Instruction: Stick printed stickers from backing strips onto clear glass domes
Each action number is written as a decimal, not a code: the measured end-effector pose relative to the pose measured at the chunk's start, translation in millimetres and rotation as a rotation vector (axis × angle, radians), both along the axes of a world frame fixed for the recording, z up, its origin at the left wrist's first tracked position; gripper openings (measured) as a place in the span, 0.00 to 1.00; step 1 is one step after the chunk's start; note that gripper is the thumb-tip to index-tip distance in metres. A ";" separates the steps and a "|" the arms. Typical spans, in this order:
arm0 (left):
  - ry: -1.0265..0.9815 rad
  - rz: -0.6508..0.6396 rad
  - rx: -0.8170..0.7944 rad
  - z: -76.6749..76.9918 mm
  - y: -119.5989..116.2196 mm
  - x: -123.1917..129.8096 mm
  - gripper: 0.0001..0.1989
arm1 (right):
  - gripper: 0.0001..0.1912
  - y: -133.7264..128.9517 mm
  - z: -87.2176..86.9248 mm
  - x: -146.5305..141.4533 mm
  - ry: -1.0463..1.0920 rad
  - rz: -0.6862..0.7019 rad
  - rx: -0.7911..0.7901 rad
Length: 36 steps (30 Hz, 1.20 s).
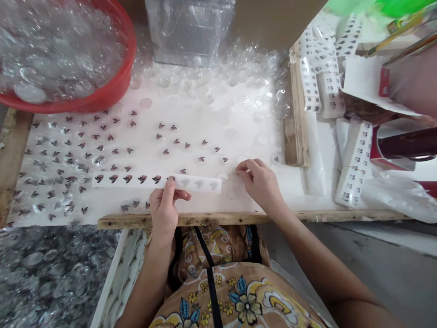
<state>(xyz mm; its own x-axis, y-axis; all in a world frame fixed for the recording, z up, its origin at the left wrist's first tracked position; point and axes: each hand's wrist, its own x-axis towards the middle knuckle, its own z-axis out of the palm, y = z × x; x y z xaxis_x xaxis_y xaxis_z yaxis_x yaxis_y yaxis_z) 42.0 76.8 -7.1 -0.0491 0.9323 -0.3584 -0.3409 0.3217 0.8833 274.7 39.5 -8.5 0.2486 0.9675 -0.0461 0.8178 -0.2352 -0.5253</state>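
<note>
A long white strip (146, 181) with a row of dark and red printed motifs lies across my left hand (165, 205). The thumb presses on the strip from above and the fingers are under it. Faint marks show on the strip's right part. To the right of the strip, my right hand (257, 184) has its thumb and index finger pinched together low over the white work surface (218, 205); what they hold, if anything, is too small to name. Clear discs with the same motif (201, 159) lie beyond the strip, and plain clear discs (234, 79) lie farther back.
A red basin (131, 59) full of clear pieces stands at the back left, beside a clear plastic box (191, 36). Wooden rails (297, 132) edge the surface. Bundled printed strips (355, 168) lie at the right.
</note>
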 end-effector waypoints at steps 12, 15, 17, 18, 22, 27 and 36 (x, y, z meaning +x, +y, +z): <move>0.015 -0.008 -0.003 1.6 -0.5 1.1 0.19 | 0.08 7.4 -6.1 8.6 0.042 -0.049 -0.006; 0.018 -0.010 -0.006 2.0 -0.4 1.1 0.19 | 0.04 8.0 -6.9 9.5 0.060 -0.053 -0.003; 0.024 -0.009 -0.010 2.3 -0.3 1.2 0.19 | 0.03 8.5 -7.2 9.2 0.052 -0.051 0.005; 0.027 -0.009 -0.012 2.5 -0.3 1.3 0.19 | 0.03 9.0 -7.5 9.0 0.049 -0.048 0.013; 0.027 -0.012 -0.009 2.9 -0.3 1.8 0.19 | 0.05 12.1 -8.7 7.8 0.042 -0.051 0.050; 0.025 -0.013 -0.011 1.9 -0.4 1.5 0.20 | 0.04 14.5 -9.5 6.2 0.025 -0.074 0.055; 0.054 -0.043 -0.001 -0.4 -1.8 -0.6 0.21 | 0.05 13.2 -10.0 4.3 -0.015 -0.068 0.054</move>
